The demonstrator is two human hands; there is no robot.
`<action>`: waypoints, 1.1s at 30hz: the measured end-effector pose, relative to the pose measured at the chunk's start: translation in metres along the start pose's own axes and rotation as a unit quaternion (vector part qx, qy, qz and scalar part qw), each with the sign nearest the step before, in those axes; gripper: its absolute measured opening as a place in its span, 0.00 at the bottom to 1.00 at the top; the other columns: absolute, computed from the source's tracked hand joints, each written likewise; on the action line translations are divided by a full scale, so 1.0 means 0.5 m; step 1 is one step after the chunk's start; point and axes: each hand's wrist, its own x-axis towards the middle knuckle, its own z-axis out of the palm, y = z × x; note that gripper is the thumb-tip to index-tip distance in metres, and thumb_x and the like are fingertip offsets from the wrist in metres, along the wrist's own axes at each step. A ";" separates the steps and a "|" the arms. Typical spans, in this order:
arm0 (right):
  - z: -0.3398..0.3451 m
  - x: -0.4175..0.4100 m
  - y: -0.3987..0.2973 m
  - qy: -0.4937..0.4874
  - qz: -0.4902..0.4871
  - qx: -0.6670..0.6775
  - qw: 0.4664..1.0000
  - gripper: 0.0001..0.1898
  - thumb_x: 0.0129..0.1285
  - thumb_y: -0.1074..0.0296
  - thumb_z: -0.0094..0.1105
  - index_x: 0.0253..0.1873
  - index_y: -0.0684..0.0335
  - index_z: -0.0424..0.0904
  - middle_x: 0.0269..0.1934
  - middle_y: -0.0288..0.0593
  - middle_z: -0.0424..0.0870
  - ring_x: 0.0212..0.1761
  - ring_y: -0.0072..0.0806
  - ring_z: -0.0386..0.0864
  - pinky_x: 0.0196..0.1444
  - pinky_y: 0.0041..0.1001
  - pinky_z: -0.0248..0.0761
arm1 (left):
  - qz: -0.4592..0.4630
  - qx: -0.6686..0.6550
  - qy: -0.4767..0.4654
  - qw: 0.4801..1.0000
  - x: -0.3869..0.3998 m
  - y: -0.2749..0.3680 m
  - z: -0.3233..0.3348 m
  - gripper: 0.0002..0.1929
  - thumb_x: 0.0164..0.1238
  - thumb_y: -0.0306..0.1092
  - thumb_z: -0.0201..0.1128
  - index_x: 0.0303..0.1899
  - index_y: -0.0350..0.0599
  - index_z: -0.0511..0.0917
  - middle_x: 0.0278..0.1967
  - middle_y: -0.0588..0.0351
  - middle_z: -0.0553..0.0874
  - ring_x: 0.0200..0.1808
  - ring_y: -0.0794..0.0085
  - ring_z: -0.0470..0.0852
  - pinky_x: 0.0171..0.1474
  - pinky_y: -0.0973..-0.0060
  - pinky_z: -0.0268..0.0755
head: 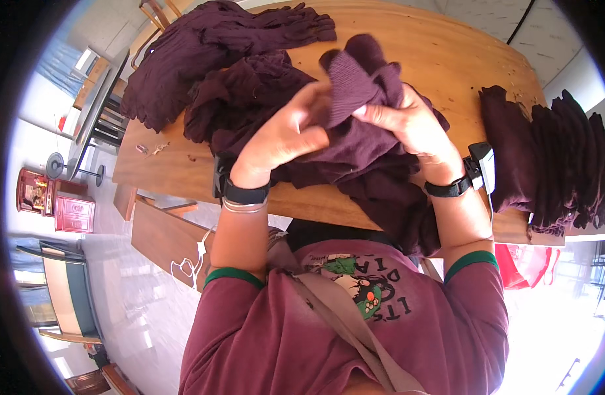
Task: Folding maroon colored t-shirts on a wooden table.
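My right hand (406, 121) grips a dark purple knit piece (351, 86), thumb pressed on its ribbed part. The upper end of this piece is blurred and has rounded lobes. My left hand (287, 128) is at its left edge, thumb apart from the fingers; the fingertips are blurred and partly hidden, so a hold cannot be made out. Beneath both hands lies a loose heap of the same dark purple fabric (253, 98). Part of the fabric (396, 207) hangs over the near table edge towards my lap.
A larger purple pile (208, 44) with finger-like ends lies at the table's far left. Several folded purple bundles (554, 158) line the right side. Small scraps (156, 148) sit on the wooden table (431, 44). A white cable (188, 266) rests on the bench (164, 237) at left.
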 end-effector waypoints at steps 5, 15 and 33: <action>-0.004 0.010 -0.015 0.069 0.017 -0.005 0.997 0.19 0.60 0.66 0.69 0.53 0.68 0.79 0.45 0.37 0.84 0.45 0.23 0.80 0.53 0.25 0.73 | 0.009 0.132 0.197 0.971 0.000 0.015 0.001 0.08 0.69 0.28 0.62 0.46 0.36 0.79 0.35 0.69 0.79 0.37 0.88 0.73 0.41 0.87 0.66; 0.006 0.000 -0.006 -0.118 0.133 -0.007 0.984 0.22 0.60 0.70 0.69 0.58 0.68 0.75 0.50 0.37 0.83 0.50 0.22 0.77 0.59 0.25 0.69 | 0.081 0.213 0.333 0.915 0.012 0.027 -0.050 0.12 0.71 0.34 0.61 0.48 0.36 0.80 0.33 0.67 0.80 0.35 0.88 0.73 0.38 0.87 0.66; 0.023 0.016 0.025 -0.081 0.104 -0.101 0.986 0.29 0.57 0.65 0.73 0.61 0.69 0.73 0.54 0.39 0.81 0.54 0.21 0.74 0.61 0.25 0.66 | 0.037 0.088 0.327 0.940 0.038 0.017 -0.016 0.10 0.76 0.38 0.54 0.46 0.44 0.78 0.29 0.72 0.76 0.26 0.91 0.68 0.28 0.90 0.60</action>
